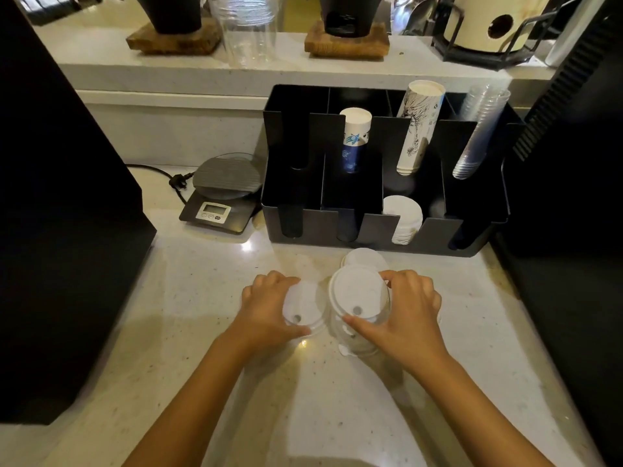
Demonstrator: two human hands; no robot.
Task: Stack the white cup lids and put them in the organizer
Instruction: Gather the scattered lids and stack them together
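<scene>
White cup lids are being gathered: a single lid (303,306) is pinched at its rim by the fingers of the left hand (269,305), low over the counter (202,298), while a small stack of lids (359,298) is clasped between thumb and fingers of the right hand (409,310). Another lid (364,257) lies just behind that stack. The stacking step is judged to be in hand. Next, the single lid would need to be seated squarely on the stack, and the pile carried to the black organizer (472,237), where a front compartment already holds lids (404,210).
</scene>
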